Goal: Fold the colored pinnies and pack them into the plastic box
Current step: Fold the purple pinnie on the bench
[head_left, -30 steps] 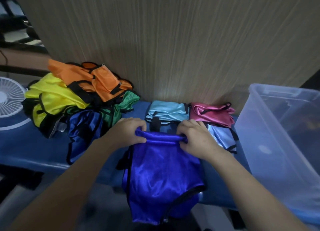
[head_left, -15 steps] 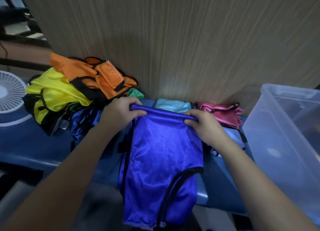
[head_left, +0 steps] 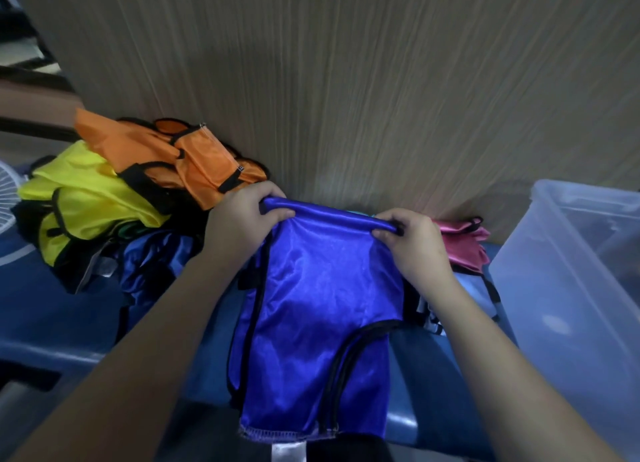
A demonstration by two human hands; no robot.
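A shiny blue pinny [head_left: 318,316] with black trim lies lengthwise on the blue table [head_left: 52,309], its lower end hanging over the front edge. My left hand [head_left: 239,226] pinches the left end of its far folded edge. My right hand [head_left: 412,243] pinches the right end of the same edge. A clear plastic box [head_left: 568,274] stands at the right. A folded pink pinny [head_left: 464,243] lies behind my right hand, with a light blue one [head_left: 474,288] partly hidden under my wrist.
A heap of unfolded pinnies sits at the left: orange [head_left: 173,156], yellow [head_left: 83,202] and dark blue [head_left: 152,264]. A white fan [head_left: 7,198] shows at the left edge. A wood-grain wall [head_left: 346,80] stands right behind the table.
Both hands have carried the blue pinny's folded edge away from me toward the wall, drawing more of the cloth up onto the table. The folded light blue pinny is now mostly covered.
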